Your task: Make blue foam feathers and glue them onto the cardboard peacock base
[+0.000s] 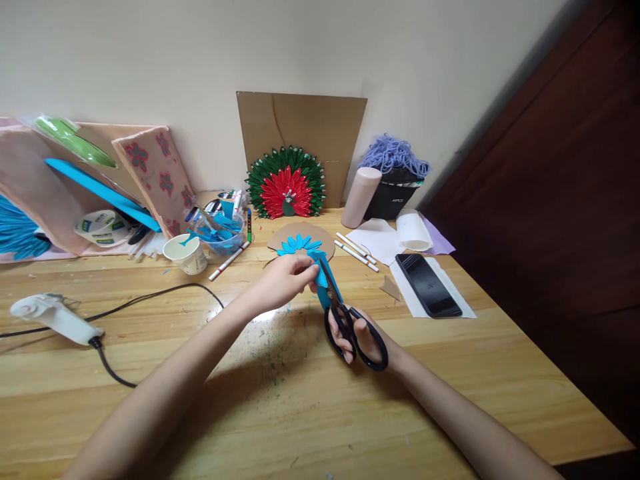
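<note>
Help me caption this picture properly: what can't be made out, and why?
In the head view:
Round brown cardboard disc: part of its near edge, behind the left hand.
Flat bright blue strip: part, under the left hand.
Right hand: parts of the fingers, behind the black-handled metal scissors.
Fan of blue petals: its remainder, cut off by the picture's left edge.
White paper cup: its faint markings, too small to read.
</note>
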Motion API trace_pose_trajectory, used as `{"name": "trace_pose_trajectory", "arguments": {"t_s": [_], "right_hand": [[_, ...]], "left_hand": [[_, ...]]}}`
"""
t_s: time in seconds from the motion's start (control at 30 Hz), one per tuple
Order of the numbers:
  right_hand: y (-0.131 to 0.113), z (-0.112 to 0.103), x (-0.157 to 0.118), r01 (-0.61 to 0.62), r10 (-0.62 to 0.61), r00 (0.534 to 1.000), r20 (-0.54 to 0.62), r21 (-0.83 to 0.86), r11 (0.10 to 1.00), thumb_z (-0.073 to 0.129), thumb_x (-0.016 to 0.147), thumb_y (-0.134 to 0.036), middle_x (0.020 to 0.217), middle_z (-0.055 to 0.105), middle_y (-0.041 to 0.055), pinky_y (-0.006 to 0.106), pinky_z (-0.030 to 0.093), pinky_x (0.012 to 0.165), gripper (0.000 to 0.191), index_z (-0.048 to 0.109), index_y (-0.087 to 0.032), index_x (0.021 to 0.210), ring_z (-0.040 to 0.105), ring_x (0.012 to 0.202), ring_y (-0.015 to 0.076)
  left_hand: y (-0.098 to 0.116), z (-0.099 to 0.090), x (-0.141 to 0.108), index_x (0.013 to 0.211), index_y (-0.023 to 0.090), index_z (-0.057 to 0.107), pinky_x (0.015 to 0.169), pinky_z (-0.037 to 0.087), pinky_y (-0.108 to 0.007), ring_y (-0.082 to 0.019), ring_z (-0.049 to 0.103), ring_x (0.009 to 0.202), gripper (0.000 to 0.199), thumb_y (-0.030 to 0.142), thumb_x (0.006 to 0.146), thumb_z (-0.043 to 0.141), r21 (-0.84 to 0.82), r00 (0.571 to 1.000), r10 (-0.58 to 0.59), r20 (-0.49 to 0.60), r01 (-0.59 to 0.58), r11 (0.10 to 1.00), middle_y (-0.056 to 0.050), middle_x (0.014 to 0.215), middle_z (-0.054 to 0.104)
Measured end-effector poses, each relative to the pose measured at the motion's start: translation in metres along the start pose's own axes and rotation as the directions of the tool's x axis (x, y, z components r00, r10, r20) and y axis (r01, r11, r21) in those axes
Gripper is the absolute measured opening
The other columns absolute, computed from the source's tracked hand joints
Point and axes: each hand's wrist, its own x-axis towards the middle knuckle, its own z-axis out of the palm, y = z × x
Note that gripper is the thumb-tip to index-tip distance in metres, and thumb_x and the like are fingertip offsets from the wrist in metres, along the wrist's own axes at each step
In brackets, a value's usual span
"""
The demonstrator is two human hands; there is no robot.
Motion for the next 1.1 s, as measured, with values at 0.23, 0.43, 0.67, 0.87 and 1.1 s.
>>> {"name": "trace_pose_trajectory", "arguments": {"t_s": [0.23,0.43,0.67,0.87,1.1], "right_hand": [[-0.003,0.003,0.002,-0.023,0.021,0.998,-0.063,-0.040,0.999,0.054,0.052,-0.080,0.046,0.035,-0.0093,0.015,0.036,0.030,0.065,0.042,-0.018,0.070,0.029,0.034,0.0031],[-0.001,0.003,0.000,-0.010,0.005,0.999,-0.045,-0.107,0.994,0.051,0.058,-0.079,0.048,0.036,-0.0085,0.014,0.035,0.030,0.062,0.042,-0.018,0.071,0.030,0.034,0.0032],[0.008,-0.004,0.012,0.101,-0.090,0.994,-0.056,0.254,0.962,0.046,0.059,-0.081,0.040,0.039,-0.0090,0.016,0.034,0.029,0.062,0.042,-0.020,0.068,0.040,0.027,0.0071],[0.002,-0.007,0.013,0.189,-0.160,0.981,-0.109,0.346,0.919,0.047,0.066,-0.075,0.043,0.043,-0.0084,0.020,0.042,0.035,0.056,0.046,-0.019,0.072,0.044,0.030,0.0080],[-0.016,-0.003,0.006,0.209,-0.207,0.935,-0.287,-0.027,0.978,0.056,0.082,-0.041,0.047,0.044,-0.0077,0.023,0.049,0.049,0.028,0.046,-0.018,0.069,0.047,0.040,0.0078]], "left_hand": [[0.007,-0.004,-0.001,0.064,0.015,0.056,0.057,0.036,-0.022,-0.011,0.047,0.058,0.033,0.030,0.086,0.037,-0.052,1.000,-0.008,0.014,0.009,0.999,0.001,0.062,0.055],[0.010,-0.010,-0.001,0.064,0.015,0.055,0.057,0.035,-0.022,-0.010,0.046,0.058,0.030,0.029,0.086,0.039,-0.144,0.997,-0.004,0.081,0.016,0.989,0.001,0.060,0.052],[0.012,-0.001,-0.004,0.061,0.016,0.053,0.057,0.035,-0.023,-0.011,0.046,0.058,0.037,0.036,0.088,0.037,-0.135,0.999,0.040,0.009,-0.038,0.990,0.001,0.059,0.051],[0.017,0.022,-0.006,0.063,0.016,0.052,0.057,0.035,-0.023,-0.011,0.050,0.061,0.035,0.033,0.089,0.035,-0.025,0.995,0.086,-0.046,-0.087,0.996,0.001,0.064,0.057],[0.013,0.037,-0.006,0.069,0.017,0.050,0.057,0.036,-0.024,-0.012,0.049,0.062,0.032,0.036,0.089,0.034,-0.009,0.997,0.072,-0.027,-0.072,0.997,0.000,0.067,0.056]]}}
